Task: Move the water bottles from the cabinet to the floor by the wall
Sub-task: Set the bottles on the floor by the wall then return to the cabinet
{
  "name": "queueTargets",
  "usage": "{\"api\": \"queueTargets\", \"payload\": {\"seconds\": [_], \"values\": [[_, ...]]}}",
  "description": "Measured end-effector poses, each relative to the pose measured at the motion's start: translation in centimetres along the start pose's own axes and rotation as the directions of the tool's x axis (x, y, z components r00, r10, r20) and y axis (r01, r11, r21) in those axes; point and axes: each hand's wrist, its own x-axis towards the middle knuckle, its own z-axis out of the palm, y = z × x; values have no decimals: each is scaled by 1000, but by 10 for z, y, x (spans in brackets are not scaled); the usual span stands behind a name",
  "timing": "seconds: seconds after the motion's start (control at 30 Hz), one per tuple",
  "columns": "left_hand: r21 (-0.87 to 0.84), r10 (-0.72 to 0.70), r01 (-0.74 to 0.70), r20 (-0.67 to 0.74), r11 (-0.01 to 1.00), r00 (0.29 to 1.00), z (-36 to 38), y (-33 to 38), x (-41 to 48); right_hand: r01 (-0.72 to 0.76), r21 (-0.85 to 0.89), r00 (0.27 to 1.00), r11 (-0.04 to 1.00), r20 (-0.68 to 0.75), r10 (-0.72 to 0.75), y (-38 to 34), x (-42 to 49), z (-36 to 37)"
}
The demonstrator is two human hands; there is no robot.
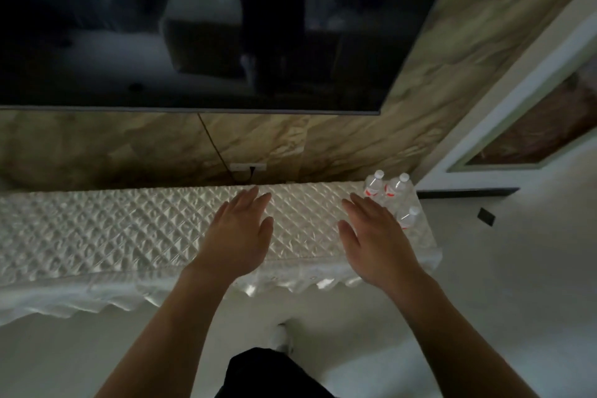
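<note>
The cloth-covered cabinet (97, 229) ran beneath a dark television (193, 26). The left hand (240, 233) reached over the cabinet top, palm down, fingers straight and slightly spread, holding nothing. The right hand (376, 236) was just as flat and empty. Three water bottles (399, 187) stood upright at the cabinet's right end, at two o'clock from the right hand, just beside its fingertips.

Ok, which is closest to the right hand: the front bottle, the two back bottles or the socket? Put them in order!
1. The front bottle, just right of the right hand.
2. The back left bottle and back right bottle, farther back; too close to rank apart.
3. The socket, on the wall, off left.
</note>
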Motion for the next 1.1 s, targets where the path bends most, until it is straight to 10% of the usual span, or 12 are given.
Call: {"api": "queueTargets", "payload": {"seconds": [1.1], "values": [[62, -176, 179, -51, 982, 983, 154, 368, 142, 154, 54, 986, 987, 60, -157, 419, 59, -108]]}}
